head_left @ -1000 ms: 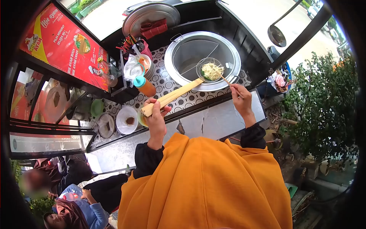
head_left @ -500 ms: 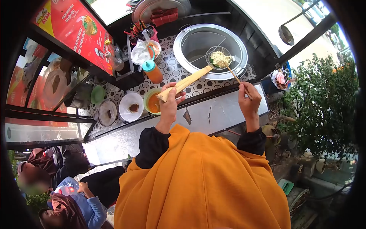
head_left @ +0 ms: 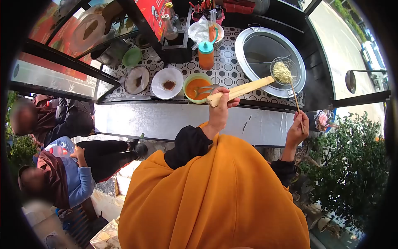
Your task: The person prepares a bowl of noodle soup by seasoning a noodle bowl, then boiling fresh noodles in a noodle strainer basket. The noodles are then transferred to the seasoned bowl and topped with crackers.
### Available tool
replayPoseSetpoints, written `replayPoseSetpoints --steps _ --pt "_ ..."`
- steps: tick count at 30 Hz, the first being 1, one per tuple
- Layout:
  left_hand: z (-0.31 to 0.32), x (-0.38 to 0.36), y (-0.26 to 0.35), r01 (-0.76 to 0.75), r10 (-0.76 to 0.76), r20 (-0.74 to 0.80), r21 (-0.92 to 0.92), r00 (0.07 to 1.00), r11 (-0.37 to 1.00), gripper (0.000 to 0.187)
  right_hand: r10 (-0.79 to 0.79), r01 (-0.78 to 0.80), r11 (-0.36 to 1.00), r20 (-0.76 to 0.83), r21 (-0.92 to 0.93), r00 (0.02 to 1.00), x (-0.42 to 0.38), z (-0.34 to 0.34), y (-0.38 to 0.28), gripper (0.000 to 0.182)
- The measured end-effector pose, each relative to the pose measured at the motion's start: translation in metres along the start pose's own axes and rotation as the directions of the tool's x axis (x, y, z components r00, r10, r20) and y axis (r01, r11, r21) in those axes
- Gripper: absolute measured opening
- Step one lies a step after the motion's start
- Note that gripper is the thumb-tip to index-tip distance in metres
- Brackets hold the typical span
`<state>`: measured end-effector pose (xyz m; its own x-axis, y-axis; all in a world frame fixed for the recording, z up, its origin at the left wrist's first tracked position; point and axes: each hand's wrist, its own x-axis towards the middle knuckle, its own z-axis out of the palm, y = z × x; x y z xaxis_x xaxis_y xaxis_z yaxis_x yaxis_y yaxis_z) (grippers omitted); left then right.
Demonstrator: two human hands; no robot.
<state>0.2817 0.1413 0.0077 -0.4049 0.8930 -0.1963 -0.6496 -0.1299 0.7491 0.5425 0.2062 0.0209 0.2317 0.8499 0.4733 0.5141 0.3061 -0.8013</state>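
Observation:
My left hand is closed around the flat wooden handle of a noodle strainer. Its wire basket is over the near right rim of a large metal pot. Pale yellow noodles sit in a heap in the basket. My right hand grips thin brown chopsticks, whose tips reach the basket's edge beside the noodles. Just left of my left hand stands a green bowl of orange-red liquid with metal cutlery in it.
Two white-lined bowls with dark sauce stand further left. Behind are an orange squeeze bottle, stacked plates and glass bottles. A ladle hangs at the right. Two people are at the lower left; a bush grows at right.
My view has swung left, so the pot and both hands appear further right. The strainer stays over the pot's near rim, and the green leaf beneath the noodles no longer shows.

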Motion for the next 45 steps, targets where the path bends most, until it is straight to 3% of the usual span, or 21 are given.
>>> replayPoseSetpoints --steps 4,7,8,9,11,13,14,15,17,18,20,24,27,31,34,37,38,41,44,45 --pt "-0.013 0.021 -0.006 0.074 -0.074 0.003 -0.050 0.997 0.996 0.010 0.060 -0.059 0.998 0.037 -0.033 0.997 -0.012 0.010 -0.006 0.019" --pt "-0.021 0.031 0.015 0.100 -0.097 0.049 -0.075 0.994 0.992 0.012 -0.207 0.194 0.926 -0.005 -0.323 0.978 -0.026 0.003 -0.045 0.022" --pt "-0.027 0.032 0.027 0.082 -0.079 0.047 -0.085 0.996 0.993 0.013 -0.375 0.342 0.884 -0.049 -0.321 0.926 -0.032 0.004 -0.081 0.024" --pt "-0.032 0.031 0.044 0.071 -0.066 0.051 -0.111 0.997 0.991 0.014 -0.458 0.406 0.850 -0.090 -0.335 0.885 -0.041 -0.001 -0.109 0.024" --pt "-0.048 0.035 0.079 0.097 -0.095 0.033 -0.104 0.995 0.990 0.014 -0.547 0.516 0.836 -0.225 -0.186 0.806 -0.060 -0.004 -0.153 0.021" --pt "-0.060 0.035 0.124 0.083 -0.080 0.051 -0.062 0.995 0.995 0.015 -0.210 0.199 0.964 -0.045 -0.174 0.977 -0.088 0.004 -0.193 0.017" --pt "-0.069 0.035 0.144 0.048 -0.046 0.082 -0.034 0.996 0.998 0.015 -0.246 0.266 0.929 0.108 -0.255 0.963 -0.091 0.018 -0.191 0.013" --pt "-0.078 0.034 0.164 0.050 -0.049 0.077 -0.016 0.996 0.999 0.016 -0.166 0.220 0.939 0.214 -0.265 0.963 -0.098 0.042 -0.179 0.015" --pt "-0.101 0.031 0.201 0.026 -0.029 0.075 0.036 0.997 0.999 0.017 0.033 0.171 0.898 0.449 -0.405 0.893 -0.119 0.095 -0.130 0.018" --pt "-0.114 0.029 0.216 0.016 -0.019 0.071 0.044 0.997 0.999 0.017 0.256 0.015 0.896 0.544 -0.444 0.799 -0.132 0.124 -0.102 0.027" --pt "-0.149 0.025 0.243 -0.010 0.006 0.055 0.072 0.998 0.997 0.017 0.334 -0.116 0.908 0.527 -0.404 0.781 -0.162 0.187 -0.059 0.037" --pt "-0.210 0.003 0.292 -0.055 0.052 0.032 0.111 0.998 0.992 0.018 0.545 -0.420 0.836 0.454 -0.352 0.705 -0.177 0.252 -0.080 0.039" --pt "-0.245 -0.015 0.315 -0.104 0.103 0.013 0.113 0.995 0.988 0.016 0.517 -0.375 0.841 0.373 -0.390 0.771 -0.178 0.276 -0.049 0.034" --pt "-0.284 -0.033 0.333 -0.149 0.156 -0.039 0.138 0.987 0.979 0.015 0.602 -0.431 0.774 0.328 -0.464 0.728 -0.153 0.253 -0.046 0.033" --pt "-0.305 -0.043 0.336 -0.190 0.202 -0.056 0.170 0.978 0.967 0.014 0.600 -0.450 0.763 0.249 -0.465 0.760 -0.132 0.241 -0.040 0.034" --pt "-0.311 -0.053 0.336 -0.225 0.263 -0.091 0.302 0.960 0.926 0.015 0.625 -0.476 0.763 0.312 -0.437 0.715 -0.115 0.238 -0.035 0.033" --pt "-0.309 -0.058 0.336 -0.232 0.283 -0.094 0.364 0.954 0.902 0.014 0.675 -0.513 0.726 0.329 -0.459 0.661 -0.109 0.240 -0.029 0.036" --pt "-0.309 -0.073 0.336 -0.270 0.329 -0.040 0.481 0.944 0.834 0.013 0.567 -0.331 0.752 0.303 -0.570 0.766 -0.101 0.226 -0.047 0.040" --pt "-0.314 -0.088 0.336 -0.341 0.354 0.090 0.561 0.931 0.754 0.011 0.281 -0.091 0.831 0.273 -0.548 0.920 -0.101 0.187 -0.091 0.031" --pt "-0.312 -0.094 0.337 -0.352 0.346 0.133 0.607 0.929 0.712 0.009 0.244 -0.137 0.883 0.190 -0.450 0.951 -0.104 0.172 -0.124 0.027"
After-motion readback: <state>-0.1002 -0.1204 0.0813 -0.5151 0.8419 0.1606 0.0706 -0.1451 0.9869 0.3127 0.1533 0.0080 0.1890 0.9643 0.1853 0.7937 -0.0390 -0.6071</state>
